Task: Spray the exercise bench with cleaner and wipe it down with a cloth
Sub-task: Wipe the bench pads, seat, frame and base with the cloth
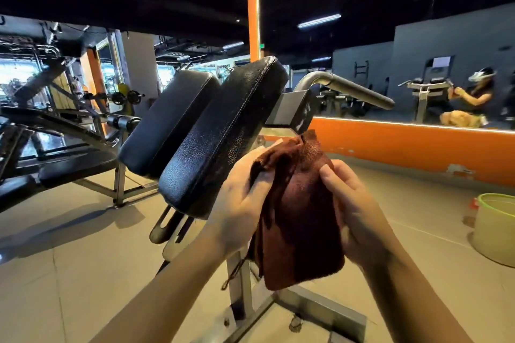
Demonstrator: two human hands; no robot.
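The exercise bench has two tilted black pads, the nearer pad (223,133) and a farther pad (167,122), on a grey steel frame (301,303). A dark reddish-brown cloth (298,220) hangs folded in front of me, just right of the nearer pad. My left hand (239,203) grips the cloth's left edge, close beside the pad's lower corner. My right hand (348,203) pinches its right side with fingers curled over the fabric. No spray bottle is visible.
A grey handle bar (359,92) juts right from the bench's head. A pale bucket with a green rim (493,228) stands on the floor at right. Another bench and weight rack (69,125) sit at left. An orange wall band and mirror run behind.
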